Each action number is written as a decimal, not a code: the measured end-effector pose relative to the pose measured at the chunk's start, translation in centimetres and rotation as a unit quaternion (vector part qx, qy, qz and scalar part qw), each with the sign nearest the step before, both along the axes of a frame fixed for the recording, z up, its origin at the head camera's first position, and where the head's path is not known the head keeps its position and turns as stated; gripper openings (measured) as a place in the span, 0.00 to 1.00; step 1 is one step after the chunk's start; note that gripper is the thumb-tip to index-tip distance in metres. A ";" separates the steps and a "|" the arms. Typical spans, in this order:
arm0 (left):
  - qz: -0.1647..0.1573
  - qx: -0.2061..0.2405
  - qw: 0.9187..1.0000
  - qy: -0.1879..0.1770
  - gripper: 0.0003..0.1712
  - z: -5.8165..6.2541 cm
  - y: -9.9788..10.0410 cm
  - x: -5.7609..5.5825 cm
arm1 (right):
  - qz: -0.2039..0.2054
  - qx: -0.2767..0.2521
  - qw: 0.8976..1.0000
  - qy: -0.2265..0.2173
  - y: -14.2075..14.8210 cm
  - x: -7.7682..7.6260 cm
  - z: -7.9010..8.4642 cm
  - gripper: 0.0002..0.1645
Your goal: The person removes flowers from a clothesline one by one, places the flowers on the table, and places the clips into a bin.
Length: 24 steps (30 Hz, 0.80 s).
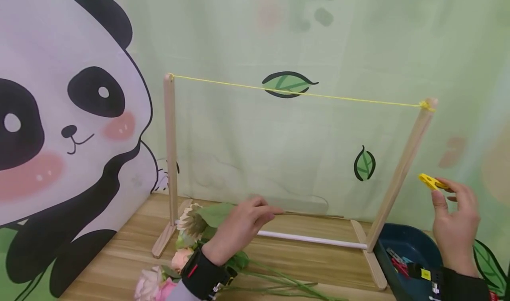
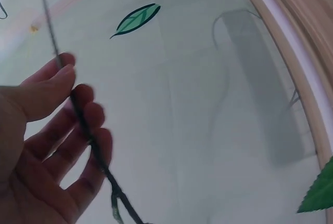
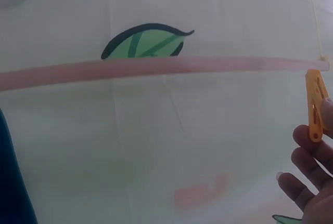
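Note:
My left hand point(image 1: 241, 228) pinches the stem point(image 2: 89, 135) of an artificial flower between thumb and fingers. The stem's thin bare end points right in the head view. A cream flower head point(image 1: 190, 223) and a green leaf point(image 1: 215, 213) show just left of that hand; whether they belong to this stem I cannot tell. On the right, my right hand point(image 1: 456, 221) holds a yellow clothespin point(image 1: 432, 181) between thumb and fingers, in the air beside the frame's right post. A yellow string point(image 1: 338, 98) runs between the tops of the wooden frame's posts point(image 1: 402, 172).
Pink and peach flowers point(image 1: 149, 285) with green stems point(image 1: 279, 272) lie on the wooden table point(image 1: 119, 270). A dark blue bin point(image 1: 414, 234) with several small clips stands at right. A white rod point(image 1: 311, 238) joins the frame's feet. Behind hangs a panda-printed curtain point(image 1: 247, 150).

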<state>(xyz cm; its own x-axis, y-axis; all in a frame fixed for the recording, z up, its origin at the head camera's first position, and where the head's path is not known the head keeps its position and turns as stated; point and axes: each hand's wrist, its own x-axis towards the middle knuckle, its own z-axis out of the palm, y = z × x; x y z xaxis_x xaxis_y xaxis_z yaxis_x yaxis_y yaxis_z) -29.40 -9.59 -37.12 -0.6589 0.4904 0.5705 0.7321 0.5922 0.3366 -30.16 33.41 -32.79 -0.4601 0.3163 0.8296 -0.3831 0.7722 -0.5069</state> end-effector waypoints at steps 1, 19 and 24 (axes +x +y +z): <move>0.001 -0.020 1.000 0.003 0.17 0.1 0.0 0.1 | -0.010 -0.002 1.000 -0.008 0.3 0.0 -0.1 0.21; -0.060 -0.176 0.979 -0.080 0.11 -2.5 1.7 -0.9 | 0.021 0.132 0.951 -0.279 7.4 -3.0 -4.6 0.20; -0.050 -0.193 0.973 -0.119 0.09 -3.7 2.0 -1.2 | 0.075 0.182 0.894 -0.403 9.1 -4.1 -5.6 0.22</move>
<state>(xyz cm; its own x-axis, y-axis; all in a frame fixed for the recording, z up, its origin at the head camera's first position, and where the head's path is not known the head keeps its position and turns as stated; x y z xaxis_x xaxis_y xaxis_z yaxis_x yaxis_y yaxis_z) -30.59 -7.54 -40.83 -0.6871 0.7068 0.1682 0.7217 0.6373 0.2700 -34.26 42.52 -38.39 -0.9691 -0.0224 0.2457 -0.1202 0.9126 -0.3908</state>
